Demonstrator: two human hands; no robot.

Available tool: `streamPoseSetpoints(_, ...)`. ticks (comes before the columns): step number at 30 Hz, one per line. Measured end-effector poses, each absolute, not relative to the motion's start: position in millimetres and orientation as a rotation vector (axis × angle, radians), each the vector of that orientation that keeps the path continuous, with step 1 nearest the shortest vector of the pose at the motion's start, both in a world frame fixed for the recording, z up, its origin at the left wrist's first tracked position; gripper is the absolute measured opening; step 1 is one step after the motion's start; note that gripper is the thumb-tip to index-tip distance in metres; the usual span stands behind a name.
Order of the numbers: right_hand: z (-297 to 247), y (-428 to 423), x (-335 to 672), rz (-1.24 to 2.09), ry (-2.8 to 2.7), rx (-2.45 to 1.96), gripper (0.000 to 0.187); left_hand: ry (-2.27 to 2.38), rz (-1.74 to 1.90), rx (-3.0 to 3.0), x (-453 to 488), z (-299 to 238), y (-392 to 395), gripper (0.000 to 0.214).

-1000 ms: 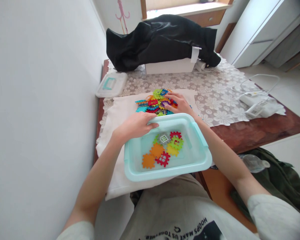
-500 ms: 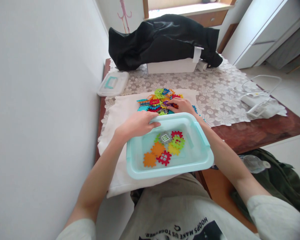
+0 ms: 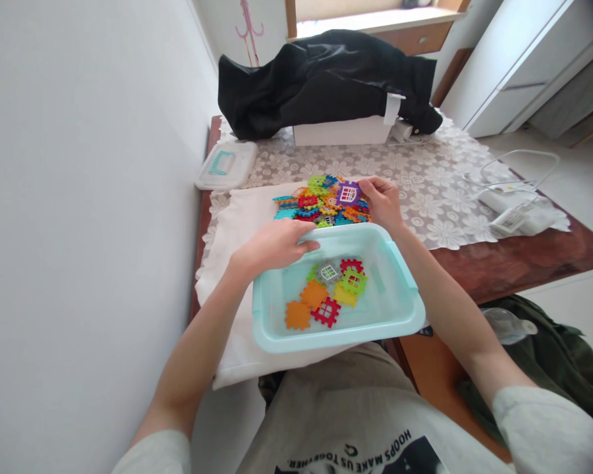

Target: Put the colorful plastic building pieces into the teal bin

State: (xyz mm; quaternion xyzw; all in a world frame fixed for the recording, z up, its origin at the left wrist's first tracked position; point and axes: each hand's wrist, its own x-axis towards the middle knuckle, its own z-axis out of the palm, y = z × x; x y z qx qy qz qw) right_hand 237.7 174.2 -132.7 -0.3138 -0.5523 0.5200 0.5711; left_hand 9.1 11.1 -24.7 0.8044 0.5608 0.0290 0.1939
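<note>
My left hand (image 3: 287,247) grips the far rim of a pale teal plastic bin (image 3: 277,339), its thumb inside and its fingers over the outer side. Several flat toothed building pieces lie on the bin's floor, among them an orange piece (image 3: 297,315), a red window piece (image 3: 325,312) and a grey window piece (image 3: 328,272). Beyond the bin sits a heap of mixed building pieces (image 3: 309,201). Over the heap's right side, my right hand (image 3: 381,201) pinches a purple building piece (image 3: 348,193) with a white window in it, held up by its edge.
A white cloth (image 3: 237,230) covers the near table over a lace tablecloth (image 3: 439,197). A clear lid (image 3: 227,164) with a teal handle lies far left. Black fabric (image 3: 326,85) drapes a white box at the back. A wall (image 3: 89,197) stands close on the left.
My right hand has drawn back to the right from the heap and raised the purple window piece out of it. My left hand still holds the bin in nearly the same place.
</note>
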Motion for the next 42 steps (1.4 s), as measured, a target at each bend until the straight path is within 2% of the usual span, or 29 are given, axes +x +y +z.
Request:
streamPoseSetpoints(4, -120.3, 167.7, 241.5, 1.467, -1.186, -0.559, 0.053, 1.579, 0.064, 2.246, 9.2, -23.2, 10.7, 0.029)
streamPoseSetpoints(13, -102.2, 143.5, 251.3, 1.530, -1.659, -0.423, 0.066, 1.586, 0.062, 2.244, 8.9, -24.1, 11.0, 0.024)
streamPoseSetpoints(16, -105.6, 146.9, 247.4, 1.422, -1.756, -0.630, 0.070, 1.589, 0.060, 2.251, 8.7, -24.3, 11.2, 0.024)
streamPoseSetpoints(18, -113.2, 153.2, 243.9, 1.254, -1.878, -0.779, 0.066, 1.587, 0.054, 2.261, 8.9, -24.0, 11.4, 0.024)
streamPoseSetpoints(22, -138.1, 167.7, 237.9, 0.739, -2.188, -0.920, 0.039, 1.600, 0.034, 2.259, 9.9, -22.6, 11.4, 0.023)
streamPoseSetpoints(24, -149.6, 172.8, 236.4, 0.588, -2.328, -0.951, 0.033, 1.597, 0.033, 2.262, 10.3, -21.9, 11.2, 0.023)
streamPoseSetpoints(30, -159.0, 179.4, 237.5, 0.574, -2.411, -0.855, 0.018, 1.593, 0.036, 2.257, 10.5, -21.2, 10.5, 0.026)
streamPoseSetpoints(38, -155.8, 179.7, 237.8, 0.519, -2.380, -0.911, 0.018, 1.591, 0.039, 2.264, 10.4, -21.4, 10.3, 0.029)
streamPoseSetpoints(42, -161.2, 178.0, 236.6, 0.457, -2.326, -0.939, 0.039, 1.584, 0.049, 2.263, 9.7, -22.6, 10.5, 0.028)
